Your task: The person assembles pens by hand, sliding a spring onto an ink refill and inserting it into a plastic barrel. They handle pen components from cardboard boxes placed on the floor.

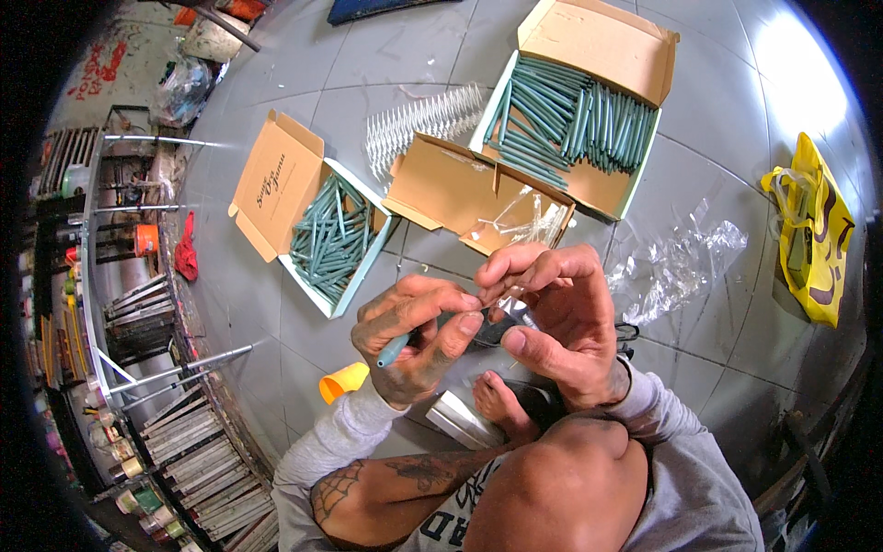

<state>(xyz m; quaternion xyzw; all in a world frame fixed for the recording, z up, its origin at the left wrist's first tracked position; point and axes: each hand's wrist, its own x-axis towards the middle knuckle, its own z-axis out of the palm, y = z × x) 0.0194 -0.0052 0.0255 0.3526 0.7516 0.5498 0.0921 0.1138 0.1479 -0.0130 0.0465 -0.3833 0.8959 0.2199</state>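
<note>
My left hand (405,331) is closed around a teal pen (394,350), whose end sticks out on the left below the fingers. Its thumb and forefinger pinch together near my right hand (570,322). The fingers of that hand curl inward to meet the left fingertips, around something small and clear that I cannot make out. Beyond the hands, an opened carton (544,204) has thin clear pieces (533,221) in it. Teal pens (331,235) lie jumbled in the left box (354,293). More teal pens (570,115) are in fairly even rows in the larger right box (613,195).
Many white, pointed pieces (418,127) stand in rows behind the cartons. Crumpled clear plastic (685,262) lies to the right, with a yellow bag (809,239) farther out. A yellow cup (344,383) rests on its side near my left forearm. Metal shelving (97,276) lines the left.
</note>
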